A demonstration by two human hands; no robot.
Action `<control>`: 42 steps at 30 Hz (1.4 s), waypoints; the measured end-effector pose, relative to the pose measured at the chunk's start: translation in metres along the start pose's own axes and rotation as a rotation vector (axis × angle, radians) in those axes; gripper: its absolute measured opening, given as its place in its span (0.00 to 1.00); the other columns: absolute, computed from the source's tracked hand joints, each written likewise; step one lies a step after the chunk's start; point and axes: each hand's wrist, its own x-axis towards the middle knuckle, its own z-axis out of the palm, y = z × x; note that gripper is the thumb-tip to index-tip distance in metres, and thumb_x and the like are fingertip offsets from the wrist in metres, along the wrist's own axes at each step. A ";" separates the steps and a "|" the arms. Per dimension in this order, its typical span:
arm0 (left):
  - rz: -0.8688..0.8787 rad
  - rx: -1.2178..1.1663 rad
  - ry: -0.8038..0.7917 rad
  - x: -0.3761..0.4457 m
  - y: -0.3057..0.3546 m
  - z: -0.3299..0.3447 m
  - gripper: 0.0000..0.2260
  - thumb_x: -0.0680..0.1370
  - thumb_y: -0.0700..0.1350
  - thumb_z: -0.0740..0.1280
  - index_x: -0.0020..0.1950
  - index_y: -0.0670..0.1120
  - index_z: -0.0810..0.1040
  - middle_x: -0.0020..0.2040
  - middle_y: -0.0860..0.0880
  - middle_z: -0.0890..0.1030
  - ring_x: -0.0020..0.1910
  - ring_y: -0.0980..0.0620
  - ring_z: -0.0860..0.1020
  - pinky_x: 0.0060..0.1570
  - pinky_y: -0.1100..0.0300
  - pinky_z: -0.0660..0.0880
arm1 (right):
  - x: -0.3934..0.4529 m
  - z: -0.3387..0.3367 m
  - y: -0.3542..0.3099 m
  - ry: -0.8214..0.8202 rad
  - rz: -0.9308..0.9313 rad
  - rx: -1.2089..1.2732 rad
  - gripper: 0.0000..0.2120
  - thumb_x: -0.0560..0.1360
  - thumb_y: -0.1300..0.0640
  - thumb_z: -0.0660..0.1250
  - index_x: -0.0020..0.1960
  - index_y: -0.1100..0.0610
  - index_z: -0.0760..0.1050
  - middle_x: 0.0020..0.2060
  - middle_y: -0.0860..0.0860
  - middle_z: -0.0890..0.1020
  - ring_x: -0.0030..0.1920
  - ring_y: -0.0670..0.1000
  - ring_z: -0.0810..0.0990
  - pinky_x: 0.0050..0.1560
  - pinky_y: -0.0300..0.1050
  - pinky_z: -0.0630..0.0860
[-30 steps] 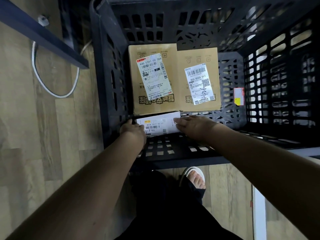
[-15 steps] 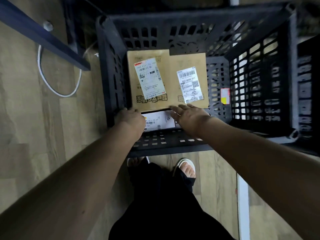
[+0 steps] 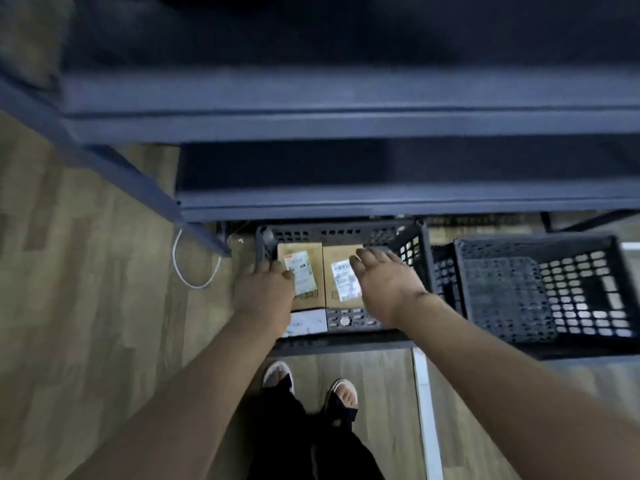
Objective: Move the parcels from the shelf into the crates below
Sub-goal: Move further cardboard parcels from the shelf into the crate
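The left hand (image 3: 266, 289) hides part of the white parcel (image 3: 308, 322); labels blurred.

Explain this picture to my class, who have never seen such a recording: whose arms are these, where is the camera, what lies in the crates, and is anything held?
The camera sits on a person's head and looks down, so the arms are the wearer's own. The left hand and right hand hover over a black crate on the floor and hold nothing. Two brown boxes with white labels lie side by side in it, and a white parcel lies nearer the person's feet. A second crate stands to the right; no parcels show in it. Dark shelves run above. The picture is blurred, so the labels cannot be read.
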 end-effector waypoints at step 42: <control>0.105 -0.484 0.949 -0.148 -0.194 -0.351 0.19 0.80 0.50 0.59 0.71 0.48 0.67 0.68 0.52 0.70 0.66 0.50 0.67 0.63 0.55 0.63 | -0.177 -0.352 -0.035 1.197 0.170 0.463 0.27 0.76 0.60 0.65 0.73 0.62 0.63 0.70 0.56 0.68 0.71 0.55 0.65 0.70 0.43 0.60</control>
